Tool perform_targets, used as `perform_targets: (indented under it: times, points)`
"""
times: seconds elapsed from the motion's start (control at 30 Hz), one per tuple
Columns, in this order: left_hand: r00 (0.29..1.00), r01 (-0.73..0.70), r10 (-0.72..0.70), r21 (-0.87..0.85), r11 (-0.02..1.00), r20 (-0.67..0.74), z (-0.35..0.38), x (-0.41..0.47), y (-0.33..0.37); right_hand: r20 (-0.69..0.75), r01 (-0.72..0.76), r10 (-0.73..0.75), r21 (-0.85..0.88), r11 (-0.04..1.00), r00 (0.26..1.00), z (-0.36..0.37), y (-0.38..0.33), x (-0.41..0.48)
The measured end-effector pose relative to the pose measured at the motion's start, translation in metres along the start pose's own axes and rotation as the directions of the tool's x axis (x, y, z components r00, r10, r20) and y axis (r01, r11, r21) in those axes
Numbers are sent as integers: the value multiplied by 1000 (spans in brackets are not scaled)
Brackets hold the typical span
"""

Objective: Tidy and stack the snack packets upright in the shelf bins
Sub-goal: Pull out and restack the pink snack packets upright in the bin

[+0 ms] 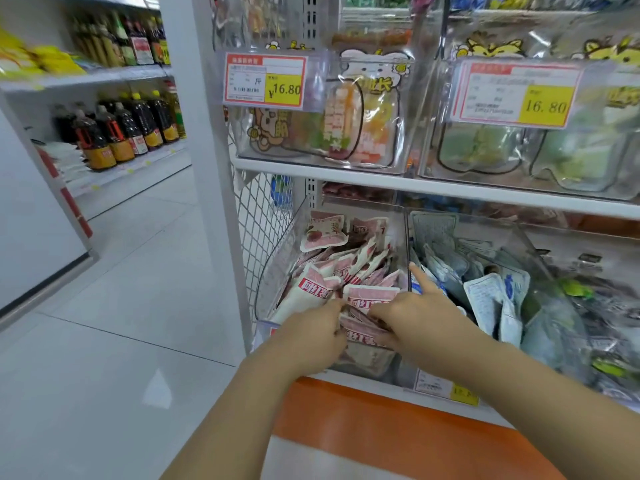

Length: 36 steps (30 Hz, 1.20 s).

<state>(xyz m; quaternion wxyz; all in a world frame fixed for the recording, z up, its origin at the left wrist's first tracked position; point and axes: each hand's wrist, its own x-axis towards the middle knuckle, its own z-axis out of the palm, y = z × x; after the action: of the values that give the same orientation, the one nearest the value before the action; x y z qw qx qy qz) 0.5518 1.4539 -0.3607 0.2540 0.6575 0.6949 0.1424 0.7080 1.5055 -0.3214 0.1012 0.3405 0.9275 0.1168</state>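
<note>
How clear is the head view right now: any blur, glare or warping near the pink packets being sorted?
Head view: the pink-and-white snack packets held by the left hand and right hand read fairly sharp; glare streaks the clear plastic upper bins; the yellow packets at top left are smeared by blur; wide-angle distortion tilts the white shelf post; lighting is even.

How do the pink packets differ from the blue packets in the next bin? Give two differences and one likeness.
The pink packets bear red lettering; the blue packets are pale blue and white. The left hand and right hand grip pink packets; neither grips blue packets. Both sorts lie jumbled, not upright, in clear bins.
</note>
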Motion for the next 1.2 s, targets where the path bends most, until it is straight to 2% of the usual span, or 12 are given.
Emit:
perform_targets:
  times: [0.13, 0.27, 0.33, 0.4, 0.53, 0.63, 0.7, 0.77, 0.83, 0.97, 1.1, 1.2]
  points:
    - [997, 75, -76, 67, 995, 10, 0, 0, 7, -61, -14, 21, 125, 992, 998, -1, 4, -2]
    - [998, 70, -70, -9, 998, 12, -1, 0, 2, -140, -13, 16, 18, 1000, 990, 5, 8, 6]
    - [999, 32, -34, -99, 995, -21, -6, -3, -3, -97, 9, -16, -78, 997, 995, 4, 4, 13]
    - [991, -6, -10, -123, 992, -131, -12, -7, -11, -34, 69, -74, -129, 989, 997, 0, -2, 20]
    - [971, -39, 7, -130, 991, -238, -11, -16, -28, 58, 182, -182, 7, 983, 982, -7, -6, 21]
    - [945, -111, 61, -140, 984, -321, -7, -15, -27, -83, 146, -134, 162, 976, 987, -15, 14, 19]
    - [921, -161, 81, -183, 970, -381, -3, -8, -18, -196, 75, -48, 135, 988, 979, -16, 33, 28]
    - [904, -195, 108, -173, 965, -414, 3, 1, -6, -195, 0, 11, 55, 998, 981, -15, 43, 40]
    - [917, -189, 137, -106, 976, -376, 9, 8, 4, -82, -19, 25, 71, 997, 996, -13, 44, 53]
    - [988, -94, 102, 74, 993, -119, 11, 12, 14, 111, -31, 9, 196, 980, 994, -14, 44, 73]
    - [996, -64, 69, 96, 993, -48, 5, 13, 8, 80, 39, -48, 103, 994, 996, -14, 46, 87]
    - [994, -60, 66, 73, 996, -85, 3, 14, 9, -1, 37, -37, 116, 993, 999, -9, 49, 93]
